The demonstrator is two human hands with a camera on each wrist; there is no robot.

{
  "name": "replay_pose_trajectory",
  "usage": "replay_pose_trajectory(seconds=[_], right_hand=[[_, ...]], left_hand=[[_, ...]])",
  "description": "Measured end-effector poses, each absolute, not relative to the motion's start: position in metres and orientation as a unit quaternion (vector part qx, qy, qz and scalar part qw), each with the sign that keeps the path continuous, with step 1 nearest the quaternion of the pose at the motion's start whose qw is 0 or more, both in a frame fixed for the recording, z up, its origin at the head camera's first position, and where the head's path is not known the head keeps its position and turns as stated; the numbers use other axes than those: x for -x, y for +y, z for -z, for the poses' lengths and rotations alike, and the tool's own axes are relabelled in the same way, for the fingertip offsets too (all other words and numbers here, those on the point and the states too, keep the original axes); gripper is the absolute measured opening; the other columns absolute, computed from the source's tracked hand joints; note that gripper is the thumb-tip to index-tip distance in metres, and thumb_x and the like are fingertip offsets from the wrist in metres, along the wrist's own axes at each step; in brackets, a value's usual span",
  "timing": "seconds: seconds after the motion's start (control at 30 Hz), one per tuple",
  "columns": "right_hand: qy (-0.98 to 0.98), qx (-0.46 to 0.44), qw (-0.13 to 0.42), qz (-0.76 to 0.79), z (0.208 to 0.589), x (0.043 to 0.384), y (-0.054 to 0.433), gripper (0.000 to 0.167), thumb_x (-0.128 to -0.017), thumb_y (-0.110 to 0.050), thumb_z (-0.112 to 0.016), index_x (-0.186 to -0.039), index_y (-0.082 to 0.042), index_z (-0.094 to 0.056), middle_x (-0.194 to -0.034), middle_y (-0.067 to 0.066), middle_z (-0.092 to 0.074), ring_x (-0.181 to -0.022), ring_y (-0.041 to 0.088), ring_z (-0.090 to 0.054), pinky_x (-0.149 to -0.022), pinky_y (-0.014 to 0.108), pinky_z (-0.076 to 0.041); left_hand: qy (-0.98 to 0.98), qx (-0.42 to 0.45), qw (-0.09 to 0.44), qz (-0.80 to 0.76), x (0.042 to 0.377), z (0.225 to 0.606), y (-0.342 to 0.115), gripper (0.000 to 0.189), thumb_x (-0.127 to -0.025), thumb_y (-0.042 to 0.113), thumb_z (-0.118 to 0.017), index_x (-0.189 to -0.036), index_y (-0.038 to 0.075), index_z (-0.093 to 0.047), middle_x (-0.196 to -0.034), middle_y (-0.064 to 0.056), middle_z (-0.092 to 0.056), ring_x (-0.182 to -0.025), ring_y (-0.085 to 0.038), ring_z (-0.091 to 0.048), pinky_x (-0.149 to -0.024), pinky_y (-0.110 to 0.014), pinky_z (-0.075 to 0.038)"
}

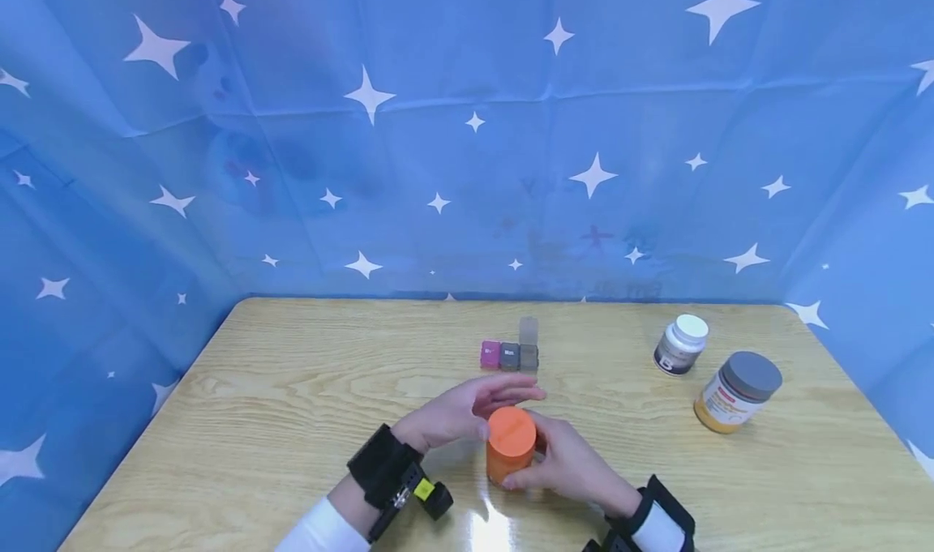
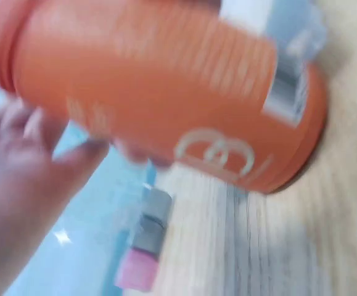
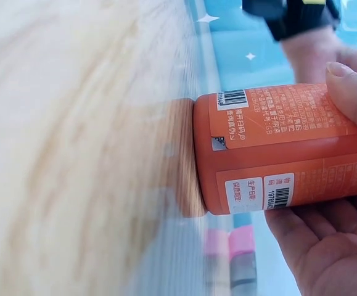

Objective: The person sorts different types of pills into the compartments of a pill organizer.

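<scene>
An orange bottle [image 1: 503, 464] with an orange lid [image 1: 511, 430] stands upright at the front middle of the table. My right hand [image 1: 565, 459] grips its body from the right; in the right wrist view the thumb lies over the printed label [image 3: 277, 114] and the fingers curl under the far side. On the other side, my left hand [image 1: 460, 410] has its fingers stretched out past the lid, the thumb close to the lid's edge. Blur softens the left wrist view, where the left hand [image 2: 30, 166] shows beside the bottle's lid end.
Just beyond the hands sits a small pill box [image 1: 509, 357] with pink, dark and grey compartments, the grey one's flap [image 1: 529, 330] raised. To the right stand a white-lidded bottle [image 1: 681, 345] and a grey-lidded jar [image 1: 737, 391]. A blue star-patterned curtain [image 1: 467, 171] hangs behind the table [image 1: 306, 390].
</scene>
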State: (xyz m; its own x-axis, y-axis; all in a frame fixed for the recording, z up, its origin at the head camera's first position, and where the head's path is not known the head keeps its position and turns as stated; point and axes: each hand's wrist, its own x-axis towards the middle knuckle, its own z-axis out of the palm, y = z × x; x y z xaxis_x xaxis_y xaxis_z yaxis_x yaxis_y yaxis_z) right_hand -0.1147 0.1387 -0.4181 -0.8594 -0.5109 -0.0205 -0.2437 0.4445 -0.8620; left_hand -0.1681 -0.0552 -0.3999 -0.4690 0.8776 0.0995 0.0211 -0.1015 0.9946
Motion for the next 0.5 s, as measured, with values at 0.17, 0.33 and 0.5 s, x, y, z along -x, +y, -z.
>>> replay_pose_trajectory(seconds=[0.17,0.33,0.5], right_hand=[[0.841,0.219,0.137,0.475,0.423,0.112,0.14,0.066,-0.07,-0.035,-0.078,-0.125,-0.01,-0.053,-0.124,0.005,-0.059,-0.113,0.023,-0.056,-0.094,0.03,-0.047],[0.836,0.217,0.135,0.486,0.421,0.114,0.14,0.067,-0.07,-0.032,-0.079,-0.126,-0.008,-0.052,-0.13,0.011,-0.054,-0.12,0.029,-0.052,-0.098,0.041,-0.044],[0.84,0.219,0.137,0.477,0.417,0.115,0.139,0.077,-0.071,-0.033,-0.078,-0.134,-0.004,-0.043,-0.135,0.017,-0.049,-0.122,0.033,-0.049,-0.099,0.046,-0.041]], left_hand=[[0.553,-0.503,0.4,-0.531,0.187,0.408,-0.049,0.124,-0.06,0.074,-0.063,-0.146,-0.002,-0.015,-0.151,-0.022,-0.021,-0.14,-0.019,-0.026,-0.112,-0.028,-0.027],[0.564,-0.532,0.417,-0.475,0.196,0.404,-0.044,0.114,-0.062,0.063,-0.073,-0.147,0.005,-0.022,-0.154,-0.008,-0.021,-0.143,-0.008,-0.013,-0.114,-0.023,-0.016],[0.561,-0.517,0.42,-0.492,0.195,0.404,-0.046,0.104,-0.066,0.055,-0.075,-0.144,0.004,-0.029,-0.154,-0.01,-0.02,-0.145,-0.015,-0.004,-0.116,-0.026,-0.01]])
